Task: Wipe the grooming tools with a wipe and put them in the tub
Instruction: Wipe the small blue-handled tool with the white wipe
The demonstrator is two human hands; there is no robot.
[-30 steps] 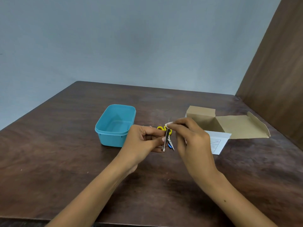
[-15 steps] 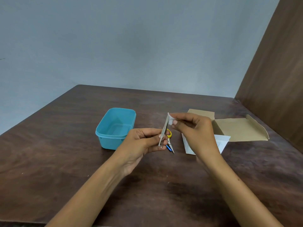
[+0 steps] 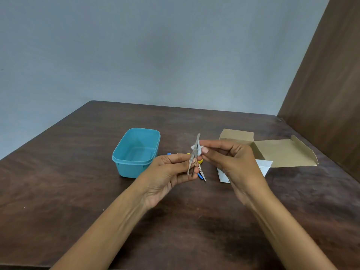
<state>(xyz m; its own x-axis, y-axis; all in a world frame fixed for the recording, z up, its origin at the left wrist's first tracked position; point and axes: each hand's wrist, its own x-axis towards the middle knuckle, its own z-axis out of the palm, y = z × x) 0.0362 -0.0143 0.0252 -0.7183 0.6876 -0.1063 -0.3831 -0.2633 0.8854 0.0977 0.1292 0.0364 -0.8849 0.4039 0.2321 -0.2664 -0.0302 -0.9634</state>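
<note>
My left hand (image 3: 171, 172) pinches the lower end of metal tweezers (image 3: 193, 155), which stand nearly upright above the table. My right hand (image 3: 231, 162) pinches a small white wipe (image 3: 196, 150) folded round the tweezers' upper part. Behind the hands, small scissors with yellow handles (image 3: 201, 169) lie on the table, with a blue-tipped tool (image 3: 201, 177) beside them. The turquoise tub (image 3: 136, 152) stands open to the left of my left hand, with nothing visible inside it.
An open brown cardboard box (image 3: 272, 151) lies at the right, a white packet (image 3: 265, 166) in front of it, partly behind my right hand. A small blue item (image 3: 169, 153) sits by the tub. A brown wooden panel (image 3: 327, 94) rises along the table's right side.
Both hands lifted the tweezers off the table area. My right hand slid the wipe up from near the lower part toward the upper end.
</note>
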